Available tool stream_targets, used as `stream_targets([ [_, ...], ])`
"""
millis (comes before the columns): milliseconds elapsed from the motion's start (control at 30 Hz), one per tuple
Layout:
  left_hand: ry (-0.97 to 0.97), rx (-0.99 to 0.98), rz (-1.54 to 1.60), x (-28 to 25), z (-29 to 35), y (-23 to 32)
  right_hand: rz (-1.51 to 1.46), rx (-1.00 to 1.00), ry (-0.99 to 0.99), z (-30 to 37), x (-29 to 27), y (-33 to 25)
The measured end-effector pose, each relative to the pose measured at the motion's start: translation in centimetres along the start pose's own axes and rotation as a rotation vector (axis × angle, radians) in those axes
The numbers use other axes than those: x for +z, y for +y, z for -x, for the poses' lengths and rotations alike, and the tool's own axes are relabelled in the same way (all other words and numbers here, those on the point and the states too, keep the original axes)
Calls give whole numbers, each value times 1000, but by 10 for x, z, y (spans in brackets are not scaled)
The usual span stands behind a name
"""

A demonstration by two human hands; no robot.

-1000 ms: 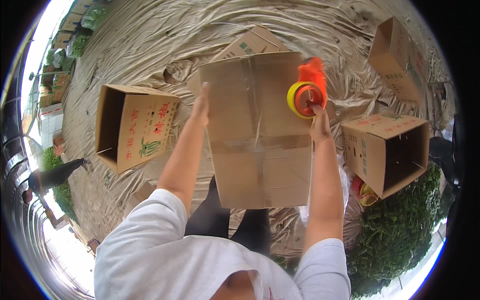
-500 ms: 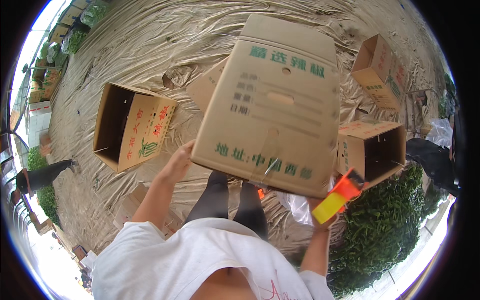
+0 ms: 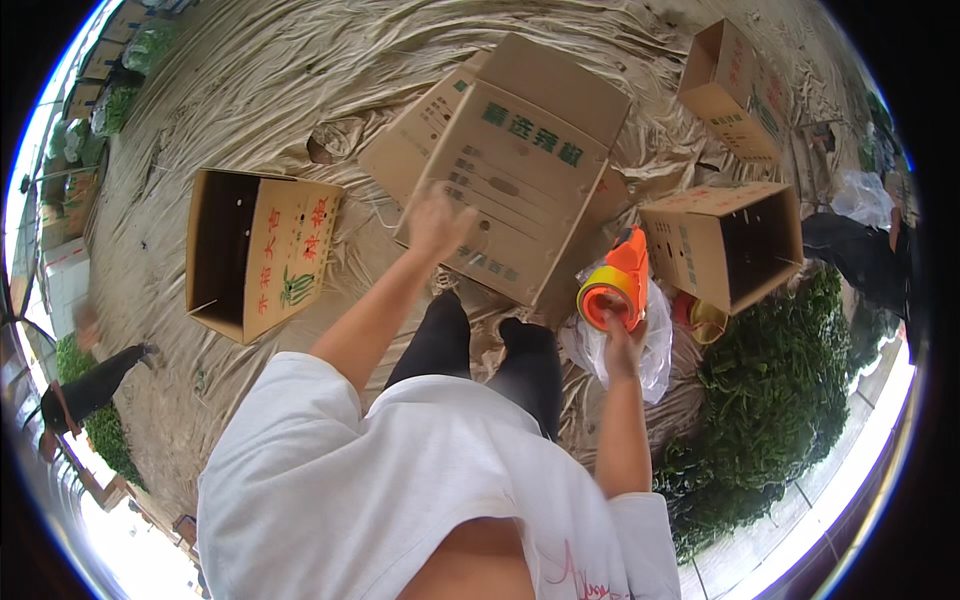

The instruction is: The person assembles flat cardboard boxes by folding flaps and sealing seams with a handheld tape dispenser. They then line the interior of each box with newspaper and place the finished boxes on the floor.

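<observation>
A brown cardboard box (image 3: pixel 530 150) with green print is in front of my legs, its broad face up and a flap at its far end. My left hand (image 3: pixel 440 222) is over the near left part of that face, smeared by motion. Whether its fingers touch the box or are closed, I cannot tell. To the right of the box, my right hand (image 3: pixel 625 340) grips an orange tape dispenser (image 3: pixel 628 265) loaded with a yellow roll of tape. Beneath the dispenser is a clear plastic bag (image 3: pixel 655 360). Another flat-looking carton (image 3: pixel 405 150) is partly hidden behind the box.
Open cartons stand at left (image 3: pixel 265 255), right (image 3: pixel 720 245) and far right (image 3: pixel 735 90). A heap of green peppers (image 3: pixel 770 410) is at lower right, beside another tape roll (image 3: pixel 705 320). Wrinkled tan sheeting (image 3: pixel 250 110) covers the ground. Other people's dark-clad legs (image 3: pixel 855 250) show at both sides.
The box has moved down and away from me. My left hand has left its edge and is over its face; my right hand, with the tape dispenser, is now apart from it.
</observation>
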State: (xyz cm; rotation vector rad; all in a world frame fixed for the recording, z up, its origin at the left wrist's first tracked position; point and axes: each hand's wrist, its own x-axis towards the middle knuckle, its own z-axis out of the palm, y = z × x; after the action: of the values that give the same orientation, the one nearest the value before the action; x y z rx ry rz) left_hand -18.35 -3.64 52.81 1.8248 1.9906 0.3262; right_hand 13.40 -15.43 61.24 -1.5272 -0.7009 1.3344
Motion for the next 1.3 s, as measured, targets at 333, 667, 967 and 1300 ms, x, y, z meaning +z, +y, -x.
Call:
stream_targets([
  [333,-710,-419,1228,-52,-25,116,734,-514,-136,-53,39,-55],
  [667,188,-490,979,-7,-206,-24,940,-597,-250,-168,12,-55],
  [967,91,-547,582,105,-272,-77,946,-487,-283,-239,38,-13],
  [1300,9,-351,351,104,-251,11,926,-332,-217,-252,15,-12],
])
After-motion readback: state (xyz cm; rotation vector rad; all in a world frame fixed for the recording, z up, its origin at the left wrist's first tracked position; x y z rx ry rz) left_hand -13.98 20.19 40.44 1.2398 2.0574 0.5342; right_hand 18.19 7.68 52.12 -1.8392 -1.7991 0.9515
